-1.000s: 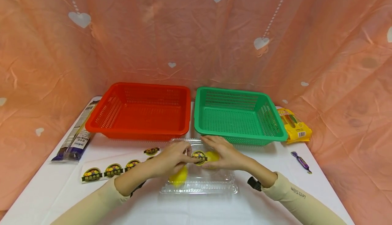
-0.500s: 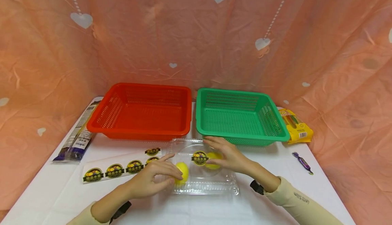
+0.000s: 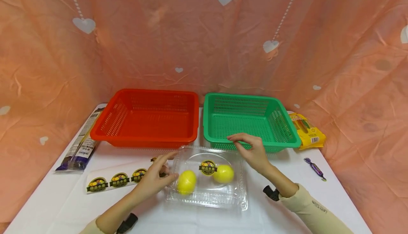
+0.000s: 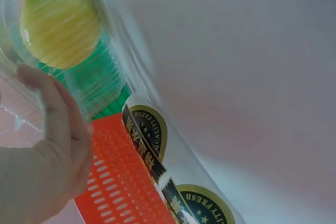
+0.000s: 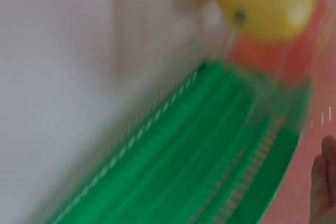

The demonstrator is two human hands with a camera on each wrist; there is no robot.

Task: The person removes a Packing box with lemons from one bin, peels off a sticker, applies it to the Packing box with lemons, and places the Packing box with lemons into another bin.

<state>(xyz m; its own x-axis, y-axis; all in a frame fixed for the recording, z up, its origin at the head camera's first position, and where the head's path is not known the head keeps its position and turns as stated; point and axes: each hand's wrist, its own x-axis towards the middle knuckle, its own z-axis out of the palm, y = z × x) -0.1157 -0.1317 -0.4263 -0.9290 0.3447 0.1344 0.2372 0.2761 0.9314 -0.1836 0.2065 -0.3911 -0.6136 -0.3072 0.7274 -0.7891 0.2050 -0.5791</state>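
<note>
A clear plastic clamshell box (image 3: 204, 200), lid down, lies at the middle front of the table. Inside are two yellow fruits, one at the left (image 3: 186, 182) and one at the right (image 3: 224, 173). A round black-and-gold fruit sticker (image 3: 208, 167) sits on the lid between them. My left hand (image 3: 156, 177) is at the box's left side, its thumb and fingers spread apart along the edge. My right hand (image 3: 253, 152) hovers off the box's far right corner, by the green basket's rim, with loosely bent fingers and nothing visible in them. The right wrist view is blurred.
A red basket (image 3: 146, 138) and a green basket (image 3: 251, 97) stand behind the box. A sticker strip (image 3: 109, 172) lies at the left, partly behind my left hand. Long packets (image 3: 79, 149) lie far left; a yellow packet (image 3: 307, 131) and a purple-wrapped candy (image 3: 315, 169) lie at the right.
My left hand has let go of the sticker and drawn back to the box's left edge. My right hand has lifted off the lid to the right. The box has turned slightly and come nearer.
</note>
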